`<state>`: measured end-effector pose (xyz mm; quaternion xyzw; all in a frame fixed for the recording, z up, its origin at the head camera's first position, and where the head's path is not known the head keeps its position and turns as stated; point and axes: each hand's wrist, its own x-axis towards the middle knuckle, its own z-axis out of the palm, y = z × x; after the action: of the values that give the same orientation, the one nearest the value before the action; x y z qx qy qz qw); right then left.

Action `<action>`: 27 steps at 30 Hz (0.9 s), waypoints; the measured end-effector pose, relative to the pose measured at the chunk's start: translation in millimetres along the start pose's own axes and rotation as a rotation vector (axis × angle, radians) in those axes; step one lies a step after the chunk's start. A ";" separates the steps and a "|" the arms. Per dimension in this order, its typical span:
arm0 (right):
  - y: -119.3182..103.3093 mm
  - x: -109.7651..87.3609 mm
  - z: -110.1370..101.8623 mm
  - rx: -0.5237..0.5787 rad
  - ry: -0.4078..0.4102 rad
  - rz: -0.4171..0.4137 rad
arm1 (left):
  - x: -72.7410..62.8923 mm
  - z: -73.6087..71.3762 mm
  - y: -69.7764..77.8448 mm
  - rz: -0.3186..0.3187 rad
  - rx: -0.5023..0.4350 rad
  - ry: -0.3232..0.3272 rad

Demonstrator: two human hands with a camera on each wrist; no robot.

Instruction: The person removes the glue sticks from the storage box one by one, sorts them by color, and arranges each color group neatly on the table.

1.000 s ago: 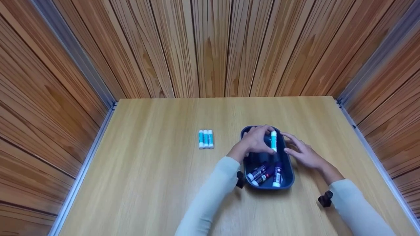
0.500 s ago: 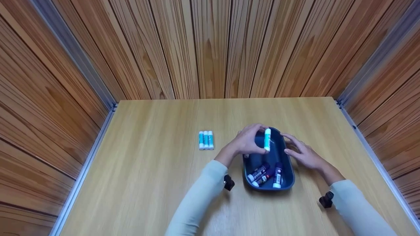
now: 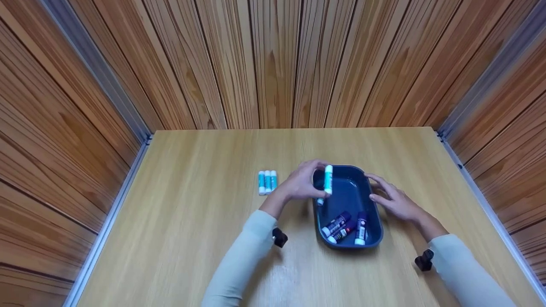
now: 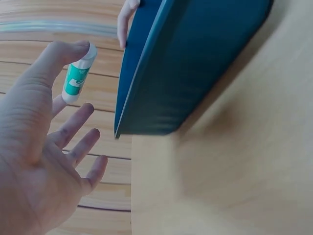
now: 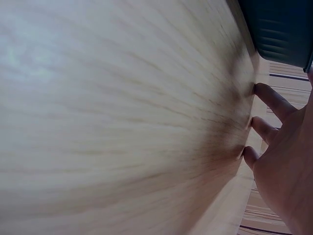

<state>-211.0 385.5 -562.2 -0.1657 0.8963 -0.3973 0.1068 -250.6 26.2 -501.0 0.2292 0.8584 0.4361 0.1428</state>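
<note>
Wood-plank walls [image 3: 273,64] round a pale wood bench [image 3: 192,213]. Left hand [image 3: 300,182] is pinching a teal-and-white tube [image 3: 328,180] end to end, thumb on one white end, up by the left edge of a navy tray [image 3: 350,194]; its other fingers are fanned out. I'd guess light, stiff plastic, not fragile, maybe a bit slick, so gripping round the labelled middle is probably more secure. Right hand [image 3: 396,202] sits fingers spread at the tray's right side; can't tell how firmly it's touching.
</note>
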 end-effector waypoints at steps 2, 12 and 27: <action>-0.3 0.2 0.0 0.002 0.001 -0.003 | -2.4 -4.8 -3.3 -0.003 -0.003 0.009; -2.0 0.1 0.5 -0.009 0.009 0.002 | -20.7 -27.0 -29.3 -0.011 0.000 0.060; -0.3 -1.4 0.8 -0.017 0.007 0.008 | -45.7 -54.3 -62.0 -0.052 -0.050 0.088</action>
<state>-209.4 385.2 -562.4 -0.1616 0.9007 -0.3896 0.1040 -252.3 -66.4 -518.0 0.1836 0.8584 0.4633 0.1220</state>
